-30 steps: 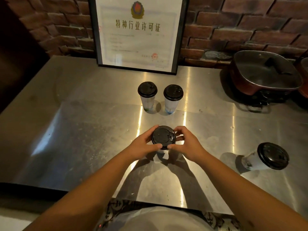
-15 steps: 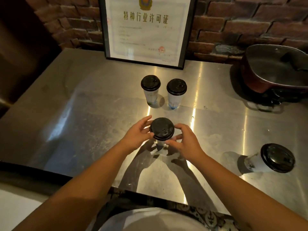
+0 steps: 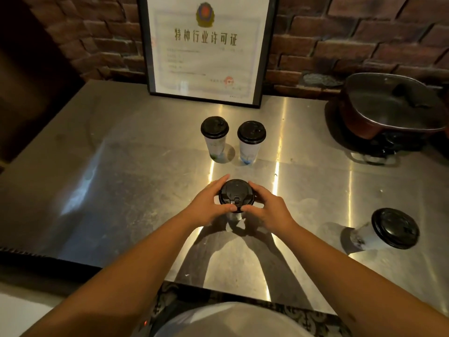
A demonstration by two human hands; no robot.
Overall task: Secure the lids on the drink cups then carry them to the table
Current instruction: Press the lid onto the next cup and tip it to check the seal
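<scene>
Between the two hands sits the cup (image 3: 234, 216) being worked on, standing on the steel counter (image 3: 121, 190). The left hand (image 3: 209, 205) and right hand (image 3: 267, 210) are both curled around the rim of its black lid (image 3: 237, 195), thumbs pinching at the near edge by the sip tab, fingers wrapped round the far side. So both hands are closed on that lid, pressing it on.

Honestly the risk I see is squeezing too hard. The cup looks thin, and if the lid seats crooked one side could pop up and the drink slop out on the carry. Pushing off-centre could also tip it.

Just past the fingertips, two more lidded cups (image 3: 215, 142) (image 3: 251, 143) stand side by side, so a jerk forward could knock them. Off to the right of the right hand, well apart, there's a fourth cup (image 3: 386, 229); whether it's leaning I can't tell. Beyond that, a lidded pot (image 3: 388, 105).
</scene>
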